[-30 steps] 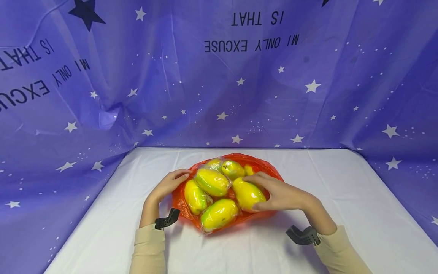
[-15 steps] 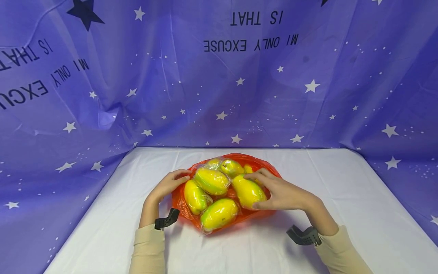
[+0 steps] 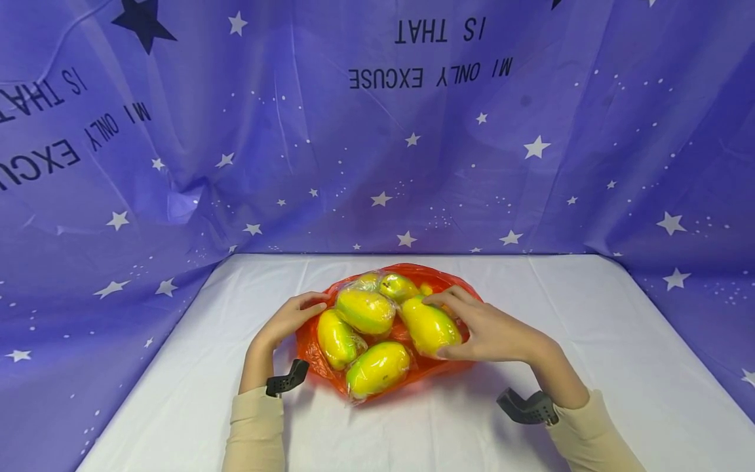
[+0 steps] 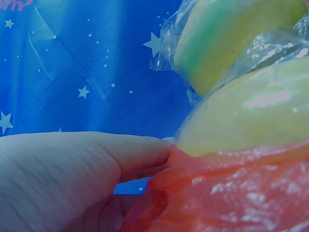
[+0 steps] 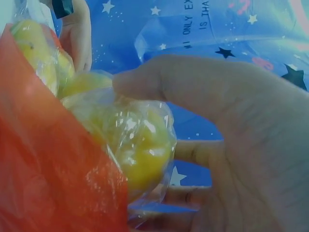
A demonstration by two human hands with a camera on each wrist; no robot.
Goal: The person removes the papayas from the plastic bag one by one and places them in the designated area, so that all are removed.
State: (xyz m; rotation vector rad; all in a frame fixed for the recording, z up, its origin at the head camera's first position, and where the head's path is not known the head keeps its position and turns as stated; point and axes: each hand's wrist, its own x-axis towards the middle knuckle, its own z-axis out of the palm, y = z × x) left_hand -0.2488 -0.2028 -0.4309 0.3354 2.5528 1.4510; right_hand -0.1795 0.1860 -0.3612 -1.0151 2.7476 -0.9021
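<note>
Behind and at both sides, a purple curtain with stars and black lettering, upside down in the head view: "MI ONLY EXCUSE" and "IS THAT", repeated at left and there cut off by the picture's edge. In the right wrist view, also pinkish marks, too partial to read. Below, a white-covered table. Lying open on it, near the middle, a red plastic bag. From the near side, two beige sleeves. Pinching the bag's left edge between thumb and fingers, the left hand. Curved round the rightmost fruit, thumb on the near side, the right hand. In the bag, several yellow-green fruits in clear wrap. Beside the cuffs, black wrist mounts.
</note>
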